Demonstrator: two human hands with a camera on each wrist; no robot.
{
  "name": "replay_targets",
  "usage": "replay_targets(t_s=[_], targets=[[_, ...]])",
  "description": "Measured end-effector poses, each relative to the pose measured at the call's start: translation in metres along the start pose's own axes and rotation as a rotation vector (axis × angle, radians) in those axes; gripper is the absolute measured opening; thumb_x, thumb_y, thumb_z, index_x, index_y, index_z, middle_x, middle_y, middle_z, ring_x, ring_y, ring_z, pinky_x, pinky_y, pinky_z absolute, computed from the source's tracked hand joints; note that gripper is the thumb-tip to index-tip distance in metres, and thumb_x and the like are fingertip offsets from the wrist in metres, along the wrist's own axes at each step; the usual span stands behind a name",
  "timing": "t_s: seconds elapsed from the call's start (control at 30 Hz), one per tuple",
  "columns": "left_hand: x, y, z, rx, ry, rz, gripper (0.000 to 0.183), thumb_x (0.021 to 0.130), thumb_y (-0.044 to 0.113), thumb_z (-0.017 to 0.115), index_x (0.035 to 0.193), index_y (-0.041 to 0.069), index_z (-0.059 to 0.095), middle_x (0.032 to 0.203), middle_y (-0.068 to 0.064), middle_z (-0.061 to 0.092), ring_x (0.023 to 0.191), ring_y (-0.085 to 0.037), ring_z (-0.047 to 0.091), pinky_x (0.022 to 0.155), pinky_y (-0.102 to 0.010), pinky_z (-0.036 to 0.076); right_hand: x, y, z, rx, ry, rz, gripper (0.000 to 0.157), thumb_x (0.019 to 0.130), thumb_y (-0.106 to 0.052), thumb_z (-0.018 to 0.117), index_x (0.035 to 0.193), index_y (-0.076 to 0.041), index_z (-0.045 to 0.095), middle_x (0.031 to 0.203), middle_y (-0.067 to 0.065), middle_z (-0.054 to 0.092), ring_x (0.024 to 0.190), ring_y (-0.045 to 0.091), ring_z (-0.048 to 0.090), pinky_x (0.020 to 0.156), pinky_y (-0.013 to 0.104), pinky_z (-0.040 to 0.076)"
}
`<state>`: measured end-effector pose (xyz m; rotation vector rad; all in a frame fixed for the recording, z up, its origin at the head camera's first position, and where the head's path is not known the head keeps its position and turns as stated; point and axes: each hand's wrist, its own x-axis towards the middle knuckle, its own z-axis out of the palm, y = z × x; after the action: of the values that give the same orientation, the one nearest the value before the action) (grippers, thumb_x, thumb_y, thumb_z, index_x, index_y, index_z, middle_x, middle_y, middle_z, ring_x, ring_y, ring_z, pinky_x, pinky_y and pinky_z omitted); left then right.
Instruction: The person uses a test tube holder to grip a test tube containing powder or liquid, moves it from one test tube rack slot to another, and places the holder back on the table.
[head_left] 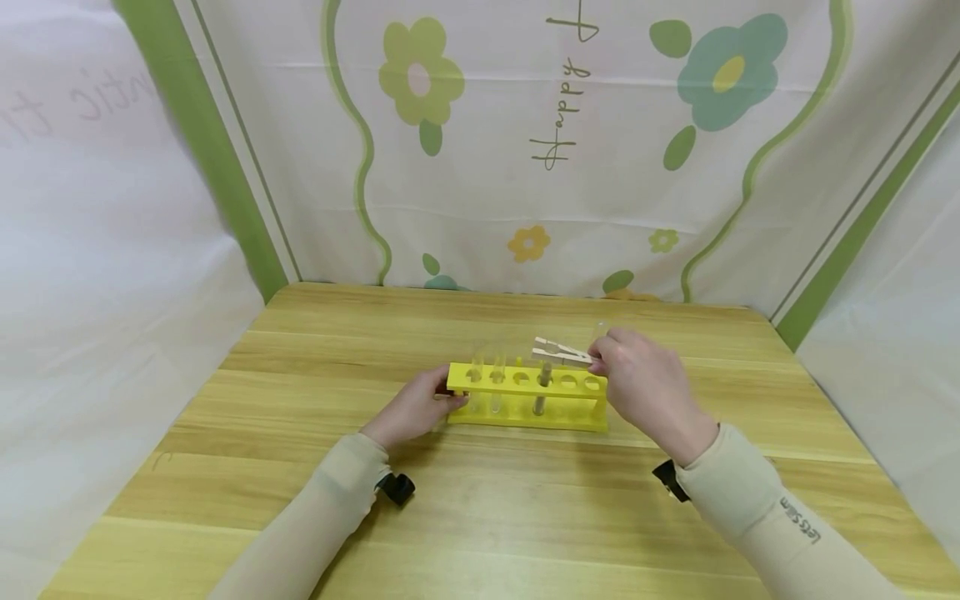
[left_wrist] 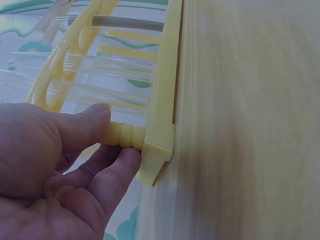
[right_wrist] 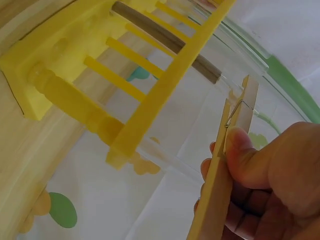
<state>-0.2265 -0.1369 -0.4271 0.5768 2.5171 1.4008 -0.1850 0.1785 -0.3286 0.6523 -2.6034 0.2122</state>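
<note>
A yellow test tube rack (head_left: 525, 423) stands upright on the table. My left hand (head_left: 420, 408) holds its left end; in the left wrist view, thumb and fingers pinch the turned end post (left_wrist: 125, 134). My right hand (head_left: 648, 383) grips a wooden test tube clamp (head_left: 562, 352) with a wire spring. The clamp's tip is at the clear upper part of a test tube with dark contents (right_wrist: 150, 29), which stands in the rack; I cannot tell whether it grips the glass. Two clear test tubes (head_left: 497, 392) stand in the left holes.
Pegs (right_wrist: 132, 57) line the rack's back edge. A faint clear tube end (head_left: 601, 328) shows behind my right hand. The wooden table (head_left: 525, 517) meets a flower-printed cloth (head_left: 480, 192) at the back, and white cloth (head_left: 112, 250) hangs at the sides.
</note>
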Motion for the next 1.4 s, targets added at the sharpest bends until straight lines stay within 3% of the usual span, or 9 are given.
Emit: replay_targets(t_s=[0.23,0.7,1.4], targets=[[0.0,0.001,0.0,0.004,-0.001,-0.005,0.019,0.099,0.015,0.063,0.118,0.019,0.062,0.11,0.001,0.065,0.101,-0.016,0.06,0.082,-0.035,0.052,-0.005,-0.001,0.007,-0.002,-0.035,0.0,0.007,0.086,-0.005,0.077,0.09,-0.001,0.072,0.08,0.005,0.064,0.073,0.024,0.063,0.055,0.037,0.054],[-0.001,0.002,-0.001,0.013,-0.003,-0.008,0.02,0.099,0.016,0.063,0.119,0.02,0.062,0.11,0.001,0.066,0.097,-0.016,0.06,0.08,-0.035,0.052,-0.014,-0.003,0.016,-0.029,-0.067,-0.014,0.01,0.084,-0.008,0.08,0.087,-0.003,0.071,0.078,0.003,0.062,0.069,0.022,0.061,0.05,0.031,0.05],[-0.002,0.001,-0.001,-0.008,-0.014,-0.018,0.021,0.1,0.017,0.062,0.12,0.02,0.062,0.111,0.002,0.065,0.099,-0.016,0.06,0.081,-0.035,0.052,-0.014,-0.007,0.011,-0.041,-0.101,-0.007,0.013,0.084,-0.01,0.081,0.09,-0.004,0.071,0.078,0.002,0.062,0.07,0.022,0.06,0.052,0.032,0.05]])
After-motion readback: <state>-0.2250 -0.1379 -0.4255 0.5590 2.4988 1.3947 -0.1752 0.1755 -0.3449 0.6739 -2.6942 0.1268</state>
